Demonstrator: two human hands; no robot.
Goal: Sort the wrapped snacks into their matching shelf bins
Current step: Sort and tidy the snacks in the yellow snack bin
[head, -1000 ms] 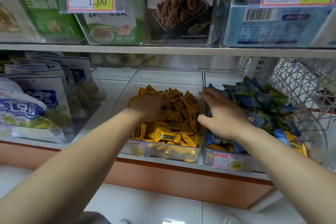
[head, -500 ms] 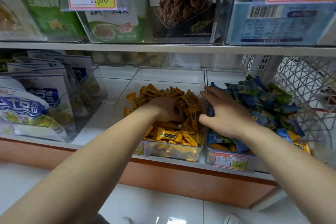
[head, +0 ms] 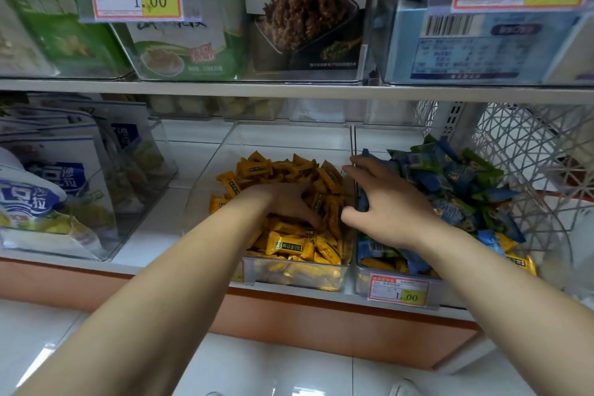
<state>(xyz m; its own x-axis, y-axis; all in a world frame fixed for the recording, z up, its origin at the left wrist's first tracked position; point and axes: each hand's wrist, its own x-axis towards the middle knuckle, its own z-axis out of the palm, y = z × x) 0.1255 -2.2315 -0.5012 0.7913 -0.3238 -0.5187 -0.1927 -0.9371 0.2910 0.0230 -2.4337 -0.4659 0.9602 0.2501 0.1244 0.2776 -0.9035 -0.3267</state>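
The left hand (head: 286, 202) lies palm down in the clear bin (head: 289, 135) of yellow wrapped snacks (head: 289, 244). Its fingers curl down into the heap and the thumb presses against packets on the side nearer the person. The fingertips are buried, so it cannot be told whether they hold a packet. Yellow packets lie all around this hand: piled high beyond its knuckles, loose to its left, and flat along the bin's front wall below its wrist.

The right hand (head: 389, 206) sits just to the right of the left one, over the clear wall dividing the two bins. Its fingers are spread and nearly straight, resting on top of the blue and green wrapped snacks (head: 450, 177). The thumb reaches left to the dividing wall, and a blue packet lies under the palm. These packets fill the neighbouring clear bin (head: 385, 135) and mound up beyond and to the right of the hand. Several stray yellow packets (head: 517, 262) lie in this bin too, beneath the wrist and at the heap's right edge.

A 1.00 price tag (head: 398, 289) hangs on the bin front below the right wrist. A white lattice basket (head: 527, 145) stands to the right of that hand.
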